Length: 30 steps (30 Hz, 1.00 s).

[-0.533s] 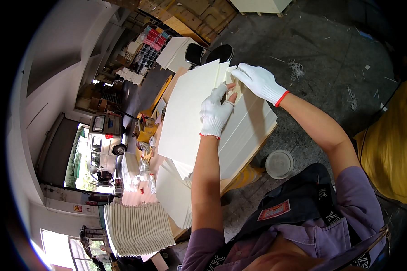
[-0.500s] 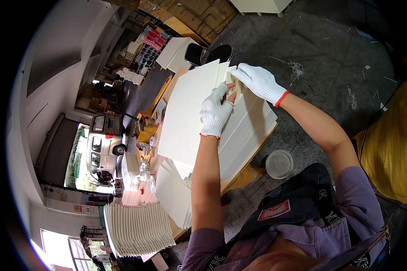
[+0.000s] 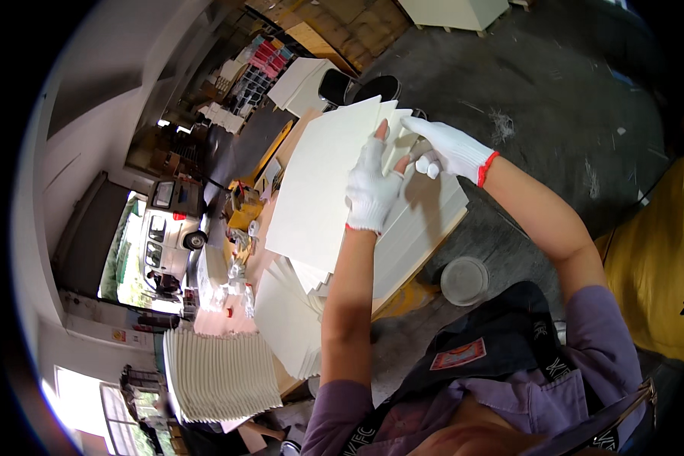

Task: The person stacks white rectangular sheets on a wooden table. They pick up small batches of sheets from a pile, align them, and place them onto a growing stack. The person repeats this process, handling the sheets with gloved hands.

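Observation:
A stack of large white boards lies on the table, its upper sheets fanned at the far right corner. My left hand, in a white knit glove with bare thumb and index tips, rests against the boards' right edge. Its index finger and thumb are spread apart along the fanned edges. Across from it, my right hand, in a white glove with a red cuff, has its fingers bent around the far corner of a white board. Lower white boards lie beneath, partly shaded by my hands.
More fanned white sheets and a tall curved stack of boards stand at the near left. A round tub sits on the floor right of the table. Black stools stand beyond it. Yellow sheeting hangs at the right.
My right hand has shifted slightly right, with its lower fingers now curled in view. The left hand's index finger points farther up along the board edges. The view has tilted slightly.

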Available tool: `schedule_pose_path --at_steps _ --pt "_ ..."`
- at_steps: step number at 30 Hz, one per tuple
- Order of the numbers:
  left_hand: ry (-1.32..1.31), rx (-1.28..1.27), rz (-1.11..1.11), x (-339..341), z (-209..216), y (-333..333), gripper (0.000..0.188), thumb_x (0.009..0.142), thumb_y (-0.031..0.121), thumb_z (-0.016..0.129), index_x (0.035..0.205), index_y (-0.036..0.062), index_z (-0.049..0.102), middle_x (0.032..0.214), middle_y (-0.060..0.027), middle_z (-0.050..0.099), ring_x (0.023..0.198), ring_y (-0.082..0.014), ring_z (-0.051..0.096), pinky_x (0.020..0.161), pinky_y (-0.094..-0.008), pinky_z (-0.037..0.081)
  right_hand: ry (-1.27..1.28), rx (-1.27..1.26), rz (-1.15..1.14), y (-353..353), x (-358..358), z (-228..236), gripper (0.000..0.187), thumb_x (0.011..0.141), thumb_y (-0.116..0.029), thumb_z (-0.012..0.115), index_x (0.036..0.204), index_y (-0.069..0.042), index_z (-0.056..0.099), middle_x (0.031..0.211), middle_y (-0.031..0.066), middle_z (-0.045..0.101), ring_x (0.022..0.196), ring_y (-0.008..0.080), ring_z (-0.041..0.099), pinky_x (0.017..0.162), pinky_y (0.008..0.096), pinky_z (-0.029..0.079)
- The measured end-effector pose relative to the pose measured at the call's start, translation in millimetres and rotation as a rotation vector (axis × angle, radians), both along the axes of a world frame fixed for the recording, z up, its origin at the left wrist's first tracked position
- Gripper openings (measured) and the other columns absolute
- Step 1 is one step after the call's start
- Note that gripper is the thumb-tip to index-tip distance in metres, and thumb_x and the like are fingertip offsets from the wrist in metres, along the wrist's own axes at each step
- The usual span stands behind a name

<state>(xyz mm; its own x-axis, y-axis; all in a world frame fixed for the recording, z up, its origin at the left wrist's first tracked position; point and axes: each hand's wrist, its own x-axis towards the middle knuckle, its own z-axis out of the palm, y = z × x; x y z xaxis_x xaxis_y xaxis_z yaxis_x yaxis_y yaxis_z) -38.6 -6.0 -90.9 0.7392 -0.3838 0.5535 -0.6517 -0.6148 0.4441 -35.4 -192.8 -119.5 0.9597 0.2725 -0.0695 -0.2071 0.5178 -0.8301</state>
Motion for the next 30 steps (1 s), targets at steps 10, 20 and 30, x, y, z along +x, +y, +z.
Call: schedule_pose_path --at_steps 10,20,30 --pt "1.115 -1.323 -0.466 -108 -68 90 0.078 0.092 0.023 0.073 0.159 0.0120 0.035 0.162 -0.0173 0.038 0.149 -0.0373 0.038 0.124 -0.0513 0.032 0.017 -0.015 0.078 46 5 17 0.023 0.104 -0.013 0.055 0.123 -0.002 0.055 0.097 0.0129 0.070 0.055 0.0050 0.051 0.041 0.0185 0.036" --pt "1.212 -1.694 -0.426 -195 -100 155 0.074 0.094 0.006 0.057 0.162 0.0161 0.030 0.168 -0.0169 0.030 0.154 -0.0404 0.030 0.125 -0.0599 0.031 0.101 -0.122 -0.042 -26 -61 30 0.014 0.104 -0.020 0.063 0.104 -0.006 0.064 0.058 -0.0092 0.043 0.040 0.0010 0.035 0.034 0.0183 0.026" --pt "1.036 -1.326 -0.029 -186 -55 166 0.053 0.098 0.021 0.069 0.141 -0.0049 0.052 0.131 -0.0160 0.066 0.114 -0.0268 0.069 0.098 -0.0397 0.056 0.023 -0.408 -0.136 -68 -113 34 0.032 0.108 -0.026 0.053 0.124 0.001 0.061 0.065 0.0023 0.062 0.031 0.0044 0.034 0.030 0.0217 0.022"
